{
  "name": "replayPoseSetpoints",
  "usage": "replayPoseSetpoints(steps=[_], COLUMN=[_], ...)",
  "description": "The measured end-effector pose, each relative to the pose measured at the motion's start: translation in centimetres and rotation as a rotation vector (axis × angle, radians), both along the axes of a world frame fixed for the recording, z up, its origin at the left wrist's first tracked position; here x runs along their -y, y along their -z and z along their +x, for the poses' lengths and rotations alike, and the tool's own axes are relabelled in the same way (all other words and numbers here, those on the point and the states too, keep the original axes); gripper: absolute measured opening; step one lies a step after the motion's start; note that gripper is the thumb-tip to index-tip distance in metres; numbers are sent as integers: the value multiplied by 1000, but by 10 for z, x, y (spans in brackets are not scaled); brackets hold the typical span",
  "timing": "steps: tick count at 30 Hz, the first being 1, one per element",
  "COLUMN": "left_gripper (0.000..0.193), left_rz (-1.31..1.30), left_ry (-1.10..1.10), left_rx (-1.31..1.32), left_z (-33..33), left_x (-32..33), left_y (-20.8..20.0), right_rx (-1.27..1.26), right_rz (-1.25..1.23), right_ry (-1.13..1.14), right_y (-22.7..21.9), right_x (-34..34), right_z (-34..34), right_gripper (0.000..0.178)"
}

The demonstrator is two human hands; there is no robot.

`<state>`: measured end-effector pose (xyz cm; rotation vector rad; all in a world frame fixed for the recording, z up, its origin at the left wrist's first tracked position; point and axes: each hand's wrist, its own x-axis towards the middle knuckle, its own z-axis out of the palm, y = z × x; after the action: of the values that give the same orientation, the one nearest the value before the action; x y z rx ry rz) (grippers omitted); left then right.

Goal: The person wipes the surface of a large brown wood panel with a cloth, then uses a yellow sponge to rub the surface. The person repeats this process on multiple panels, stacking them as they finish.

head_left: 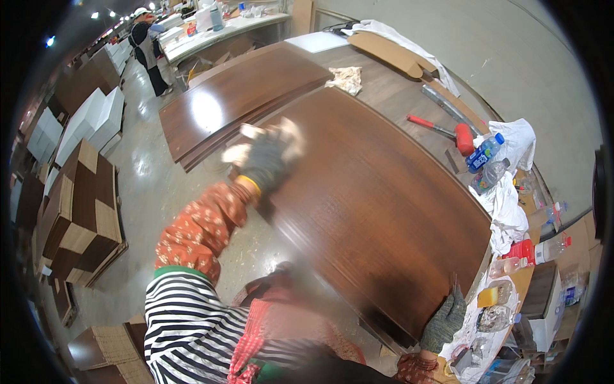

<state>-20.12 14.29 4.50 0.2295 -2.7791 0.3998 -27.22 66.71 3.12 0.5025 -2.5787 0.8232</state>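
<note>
A large brown wood-grain panel (377,205) lies flat before me, on top of at least one more board. My left hand (265,163), in a grey glove, is closed on a cream cloth (291,137) at the panel's left edge. Motion blurs both the hand and the cloth. My right hand (444,323), also gloved in grey, rests at the panel's near right corner. Its fingers look stretched out along the edge, with no held thing showing.
Brown panels (224,102) are stacked beyond my left hand. A crumpled rag (345,80) lies behind. On the right are a red mallet (464,137), a blue-capped bottle (485,152), white cloths (508,217) and several bottles. Box stacks (83,217) stand left; a person (147,51) stands far off.
</note>
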Motion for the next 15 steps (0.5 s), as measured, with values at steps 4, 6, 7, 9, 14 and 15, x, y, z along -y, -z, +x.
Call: replayPoseSetpoints(steps=[4,6,7,9,14,15], left_gripper=[33,30,28,27,36,36], left_rz=[-230,-114,339,387,-165,-123], left_ry=[936,996,812,541,190,34], left_rx=[-281,-273,-162,-185,-288,-146], left_z=[-59,-91,-103,-128,-218,-241], left_x=[-101,-96,-76,-14,73,41], left_y=[37,56,62,60,-5,-12], right_rx=[29,53,74,138,197,164], right_rz=[25,-31,-130,-316,-100,-132], right_ry=[128,152,179,236,448,492], right_y=[-2,0,1,6,24,29], right_x=[-1,-4,-6,-10,-28,-30], right_z=[-4,-5,-5,-5,-8,-9], right_gripper=[36,36,36,36,37,36])
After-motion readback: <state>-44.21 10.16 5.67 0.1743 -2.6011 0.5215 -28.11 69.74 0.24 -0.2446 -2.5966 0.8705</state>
